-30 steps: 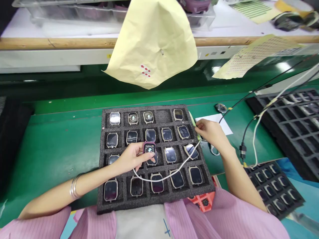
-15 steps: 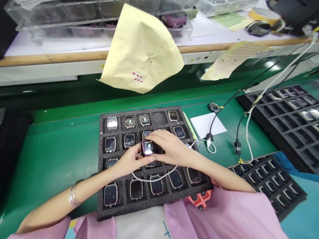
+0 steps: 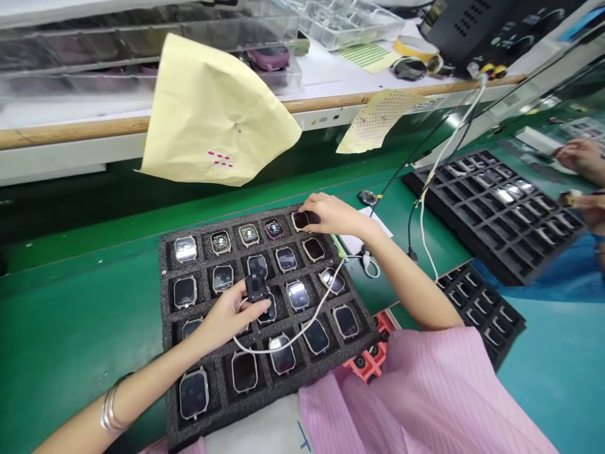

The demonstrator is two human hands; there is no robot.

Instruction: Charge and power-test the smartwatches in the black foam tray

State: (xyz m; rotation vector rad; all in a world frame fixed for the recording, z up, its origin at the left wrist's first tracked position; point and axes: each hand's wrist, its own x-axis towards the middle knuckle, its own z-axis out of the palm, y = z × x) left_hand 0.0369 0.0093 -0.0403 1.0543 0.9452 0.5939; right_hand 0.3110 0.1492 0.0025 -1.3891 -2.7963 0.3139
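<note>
A dark foam tray (image 3: 220,343) lies in front of me, its compartments holding several square smartwatch faces. Between the fingers of my left hand (image 3: 227,315) is a small black charging block (image 3: 256,287) with a white cable (image 3: 283,348), held over the tray's middle. My right hand (image 3: 331,214) reaches to the far right compartment, its fingers closed around the edges of a dark-screened smartwatch (image 3: 300,220). Just left of it, a purple smartwatch (image 3: 273,228) with a lit screen sits in the back row. Other lit watches fill that row further left.
Yellow paper (image 3: 212,120) hangs from the shelf edge (image 3: 118,129). More foam trays (image 3: 454,211) stand at the right, beside a co-worker's hands (image 3: 586,161). Black and white cables (image 3: 428,189) hang down on the right. A red tray (image 3: 373,359) shows under the foam tray's right corner.
The purple watch has left my hands and now sits in the back row. My right hand has moved away to the far right watch. My left hand keeps the charging block. The view has shifted right.
</note>
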